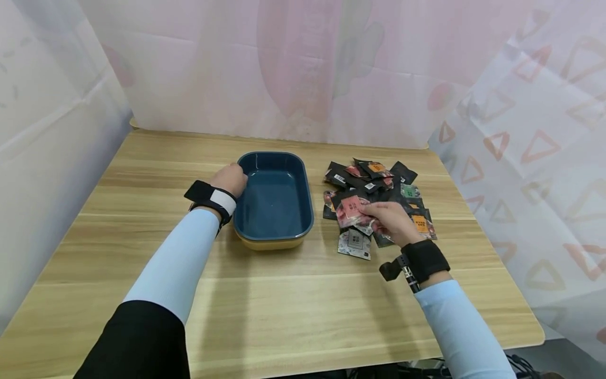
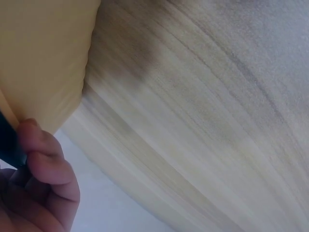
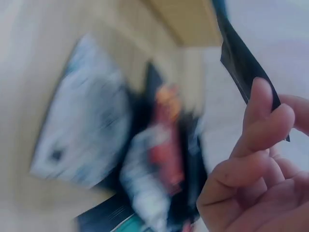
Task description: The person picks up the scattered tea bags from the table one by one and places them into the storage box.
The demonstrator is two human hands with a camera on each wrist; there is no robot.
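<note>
Head view: wooden table [image 1: 284, 305] with a blue dish [image 1: 274, 197], yellow on its outside, set near the middle. Left hand [image 1: 229, 179] sits at the dish's left rim, fingers curled over the edge and gripping it. Left wrist view confirms: fingers [image 2: 43, 164] wrapped on the rim, yellow wall of the dish [image 2: 43, 58] just above them, bare wood beside.

Pile of small packets [image 1: 379, 192] lies on the table right of the dish, close to it but apart; mostly black, with pink, orange and green labels, overlapping loosely. Right hand [image 1: 390, 221] rests over the near side of the pile, fingers pinching a pink-labelled packet [image 1: 351, 206] at the pile's left edge.

Right wrist view: badly blurred. Fingers [image 3: 260, 125] pinch a dark packet edge [image 3: 241, 63]; smeared packets below, colours only

Pale patterned curtains [image 1: 521, 105] hang behind and to the sides
</note>
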